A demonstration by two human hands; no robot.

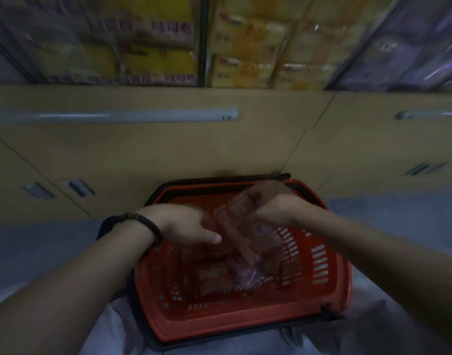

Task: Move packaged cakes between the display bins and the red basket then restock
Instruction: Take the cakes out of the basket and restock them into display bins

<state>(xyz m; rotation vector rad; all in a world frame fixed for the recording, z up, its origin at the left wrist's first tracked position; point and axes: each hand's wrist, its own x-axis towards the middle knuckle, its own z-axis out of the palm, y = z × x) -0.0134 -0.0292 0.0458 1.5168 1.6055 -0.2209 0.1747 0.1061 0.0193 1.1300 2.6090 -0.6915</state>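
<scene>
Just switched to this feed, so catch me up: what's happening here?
A person works over the red basket. The right hand grips a bundle of packaged cakes above it; the left hand meets the bundle, its grip blurred. More packages lie in the basket.
</scene>
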